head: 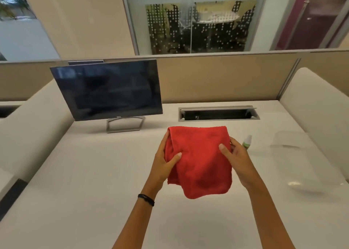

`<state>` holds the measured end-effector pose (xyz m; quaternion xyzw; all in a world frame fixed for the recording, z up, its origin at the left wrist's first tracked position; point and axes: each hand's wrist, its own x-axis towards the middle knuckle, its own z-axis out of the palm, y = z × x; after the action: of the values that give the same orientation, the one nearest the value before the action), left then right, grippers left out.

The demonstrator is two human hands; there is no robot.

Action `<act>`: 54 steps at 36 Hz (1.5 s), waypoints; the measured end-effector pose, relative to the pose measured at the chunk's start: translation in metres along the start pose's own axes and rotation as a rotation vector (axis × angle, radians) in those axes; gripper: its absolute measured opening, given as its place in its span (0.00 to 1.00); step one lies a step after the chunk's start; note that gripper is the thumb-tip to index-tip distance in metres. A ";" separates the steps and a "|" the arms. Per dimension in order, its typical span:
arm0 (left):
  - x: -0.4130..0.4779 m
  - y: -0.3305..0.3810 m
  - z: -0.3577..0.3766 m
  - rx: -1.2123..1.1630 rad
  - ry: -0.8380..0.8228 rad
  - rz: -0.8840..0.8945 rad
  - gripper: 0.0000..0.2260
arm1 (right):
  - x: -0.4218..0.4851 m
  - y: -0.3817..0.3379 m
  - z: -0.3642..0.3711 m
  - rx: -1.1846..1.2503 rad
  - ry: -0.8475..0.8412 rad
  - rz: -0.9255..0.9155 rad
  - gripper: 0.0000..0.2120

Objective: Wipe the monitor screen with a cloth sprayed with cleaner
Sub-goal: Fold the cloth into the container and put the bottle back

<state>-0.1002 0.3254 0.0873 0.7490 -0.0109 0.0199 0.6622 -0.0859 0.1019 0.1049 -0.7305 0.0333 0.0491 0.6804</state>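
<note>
1. Red terry cloth hangs folded above the white desk, held up between both hands with its lower edge drooping free.
2. On the cloth's left side, the left hand is closed on the fabric: thumb pressed on the front, fingers wrapped behind the edge. A dark band circles that wrist.
3. On the cloth's right edge, the right hand pinches it the same way, thumb in front and fingers behind.
4. Just beyond the right hand, a small spray bottle with a white top and green label stands on the desk, partly hidden by the fingers.
5. Further right lies a clear plastic sheet or bag; its exact shape is hard to tell.
6. Farther back, a cable tray slot sits open in the desk surface.
7. At the far left of the desk, well apart from the cloth, the monitor stands on its grey stand, screen dark, against the beige partition.
</note>
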 end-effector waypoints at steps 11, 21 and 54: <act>0.050 -0.008 -0.013 0.058 -0.341 -0.066 0.35 | 0.009 0.018 -0.032 -0.129 0.064 0.066 0.20; 0.075 -0.007 0.030 0.151 -0.335 -0.037 0.15 | 0.019 0.017 -0.072 -0.201 0.132 -0.008 0.16; 0.110 -0.002 0.299 -0.025 -0.275 -0.171 0.10 | 0.034 0.058 -0.313 0.001 0.430 0.019 0.14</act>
<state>0.0140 0.0301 0.0540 0.7347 -0.0381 -0.1393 0.6629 -0.0506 -0.2137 0.0652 -0.7233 0.1844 -0.1016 0.6576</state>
